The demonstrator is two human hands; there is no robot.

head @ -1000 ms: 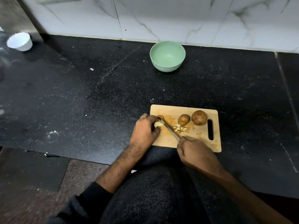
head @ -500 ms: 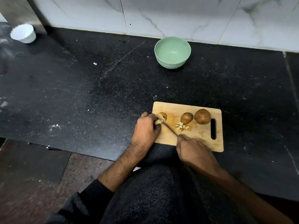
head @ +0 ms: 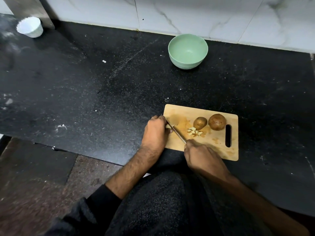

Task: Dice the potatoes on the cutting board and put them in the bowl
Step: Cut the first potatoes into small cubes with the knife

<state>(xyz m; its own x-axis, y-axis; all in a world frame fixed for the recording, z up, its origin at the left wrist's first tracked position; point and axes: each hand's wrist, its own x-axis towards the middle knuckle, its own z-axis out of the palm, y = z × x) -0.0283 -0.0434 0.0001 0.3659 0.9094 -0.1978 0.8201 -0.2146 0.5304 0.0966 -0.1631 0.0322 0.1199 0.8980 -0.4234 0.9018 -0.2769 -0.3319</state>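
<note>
Potato piece [head: 168, 126] now hidden under left hand [head: 156, 132]; knife [head: 176, 133] tip further back-left.

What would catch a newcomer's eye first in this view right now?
Probably the pale wooden cutting board against the black counter, where the right hand draws a knife through a potato piece pinned by the left hand. Two unpeeled potatoes and a small pile of diced pieces sit mid-board. Farther back, near the wall, the green bowl stands empty.
</note>
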